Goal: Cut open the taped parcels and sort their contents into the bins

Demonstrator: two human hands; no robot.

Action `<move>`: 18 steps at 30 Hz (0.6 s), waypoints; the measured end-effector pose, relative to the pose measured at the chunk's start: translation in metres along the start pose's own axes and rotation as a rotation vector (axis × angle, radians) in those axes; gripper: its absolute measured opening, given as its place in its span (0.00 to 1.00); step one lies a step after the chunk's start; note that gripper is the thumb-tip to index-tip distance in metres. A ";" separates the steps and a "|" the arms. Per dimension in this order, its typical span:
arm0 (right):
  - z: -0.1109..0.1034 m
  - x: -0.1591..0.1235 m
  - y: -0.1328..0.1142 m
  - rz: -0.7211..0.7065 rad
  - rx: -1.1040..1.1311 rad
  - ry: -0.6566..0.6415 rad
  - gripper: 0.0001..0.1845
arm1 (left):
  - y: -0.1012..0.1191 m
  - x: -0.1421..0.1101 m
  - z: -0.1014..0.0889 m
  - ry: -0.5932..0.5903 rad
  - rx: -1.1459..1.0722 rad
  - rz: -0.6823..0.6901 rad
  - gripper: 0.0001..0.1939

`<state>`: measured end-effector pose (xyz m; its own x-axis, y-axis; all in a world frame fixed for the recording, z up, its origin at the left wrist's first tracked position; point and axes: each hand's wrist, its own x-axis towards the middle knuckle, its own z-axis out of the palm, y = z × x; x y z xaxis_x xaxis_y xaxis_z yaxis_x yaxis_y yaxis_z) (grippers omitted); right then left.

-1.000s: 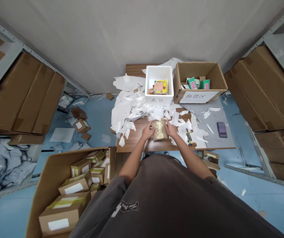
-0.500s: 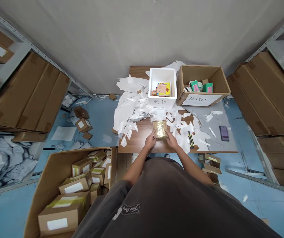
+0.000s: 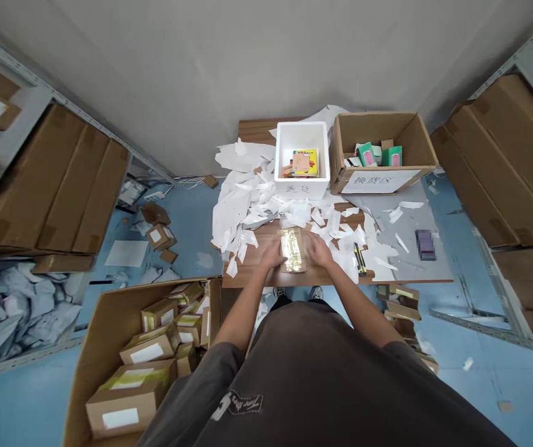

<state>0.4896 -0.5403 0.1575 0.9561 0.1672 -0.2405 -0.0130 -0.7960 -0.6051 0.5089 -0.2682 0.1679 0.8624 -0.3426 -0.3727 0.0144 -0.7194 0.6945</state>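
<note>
A small cardboard box (image 3: pixel 293 250) with shiny yellowish tape across its top is at the front of the wooden table, between my two hands. My left hand (image 3: pixel 273 254) grips its left side, thumb lying near the tape. On the opposite side, my right hand (image 3: pixel 320 251) holds the right edge, its fingers slightly blurred. Torn white paper (image 3: pixel 233 214) lies heaped to the left and behind the box. A yellow and black utility knife (image 3: pixel 359 259) rests to the right of my right hand.
Behind the box stand a white foam bin (image 3: pixel 301 189) and an open carton (image 3: pixel 382 181), both holding small packs. A phone-like object (image 3: pixel 425 244) lies at the table's right. On the floor at left, a large carton (image 3: pixel 103 323) holds several taped boxes.
The box has turned so its long side runs front to back, and it sits slightly lower and left. Both hands have shifted to its sides. The view has tilted slightly.
</note>
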 end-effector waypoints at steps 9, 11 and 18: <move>-0.036 -0.077 0.100 0.203 -0.050 0.160 0.36 | -0.004 0.022 -0.018 -0.199 0.456 -0.009 0.83; -0.041 -0.091 0.129 0.305 -0.034 0.205 0.35 | -0.004 0.022 -0.014 -0.164 0.488 -0.009 0.82; -0.043 -0.097 0.193 0.697 0.039 0.096 0.25 | 0.017 0.019 0.001 -0.128 0.568 -0.173 0.80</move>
<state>0.4066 -0.7357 0.0965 0.7428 -0.4279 -0.5149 -0.6409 -0.6771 -0.3617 0.5247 -0.2877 0.1726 0.8037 -0.2366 -0.5460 -0.1540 -0.9690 0.1932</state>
